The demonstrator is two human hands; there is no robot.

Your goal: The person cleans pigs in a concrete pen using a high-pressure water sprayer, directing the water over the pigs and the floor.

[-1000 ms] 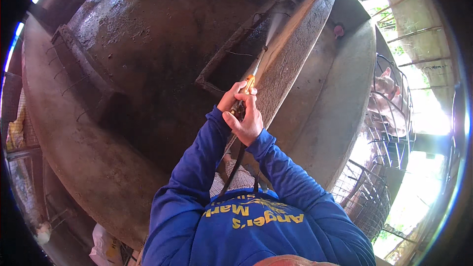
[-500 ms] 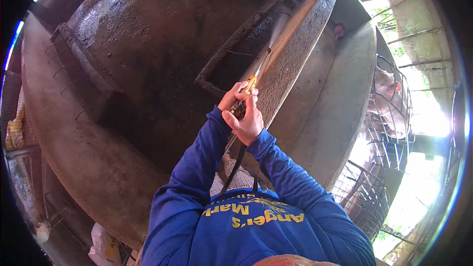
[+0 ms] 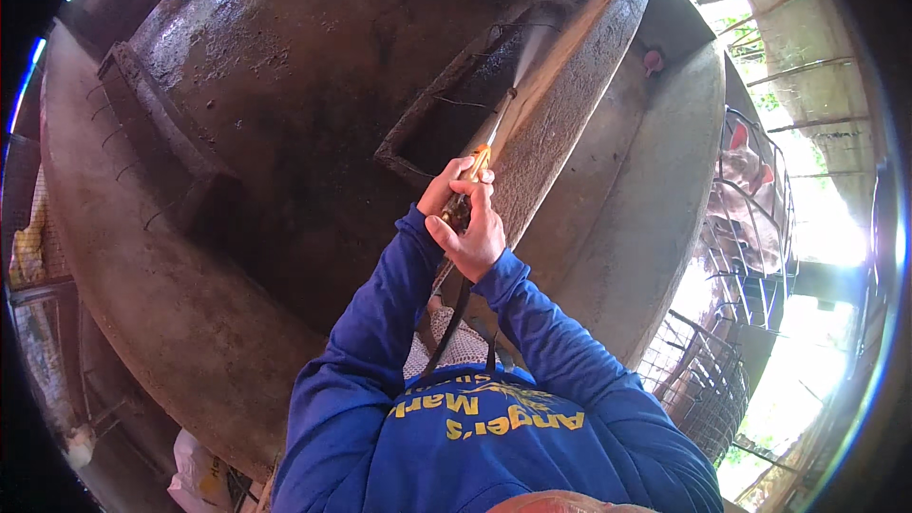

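Note:
My left hand (image 3: 443, 187) and my right hand (image 3: 475, 235) are both closed around a spray gun (image 3: 482, 158) with a yellow-orange body and a thin metal lance. Part of its grip is hidden by my fingers. From the nozzle (image 3: 511, 93) a fan of water spreads forward, striking the far end of a concrete trough (image 3: 404, 137) beside a low wall. A dark hose (image 3: 450, 328) runs from below my hands down toward my body.
A thick concrete wall (image 3: 570, 100) slants along the right of the wet pen floor (image 3: 313, 85). Another trough (image 3: 157, 119) lies along the left wall. Pigs (image 3: 750, 195) stand behind metal bars at the right. A white sack (image 3: 201, 475) sits at lower left.
The lance has swung slightly left, and the spray now looks wider. At the right, a pig's head has risen behind the bars.

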